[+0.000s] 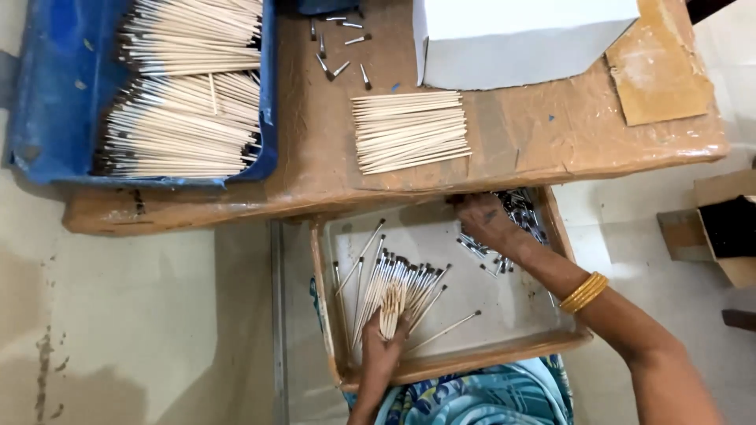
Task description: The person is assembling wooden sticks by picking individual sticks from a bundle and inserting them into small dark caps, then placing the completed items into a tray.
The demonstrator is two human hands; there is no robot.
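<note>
Left hand: the left hand (383,346) comes up from the bottom edge over the near side of the tray, fingers closed around a small bundle of sticks (391,303) held upright-ish, ends pointing away from the person.
Bundle of sticks: thin pale wooden sticks, gripped inside the tray, just above a fan of capped sticks.
Capped sticks: a loose fan of sticks with dark metal tips (402,279) lies on the tray floor, tips pointing toward the table; a few strays lie apart on either side.
Right hand: the right hand (487,223) reaches to the far right corner of the tray, fingers bent down into a pile of small metal caps (521,212); whether it grips any cannot be told. Gold bangles (583,291) sit on the wrist.
Tray: a shallow tray (441,364) with a brown rim rests on the person's lap, tucked under the table edge.
Table: a brown table (543,134) holds a neat stack of plain sticks (409,131), a few scattered caps (337,47), a white box (520,35), and a blue bin (55,94) filled with finished sticks (185,122).
</note>
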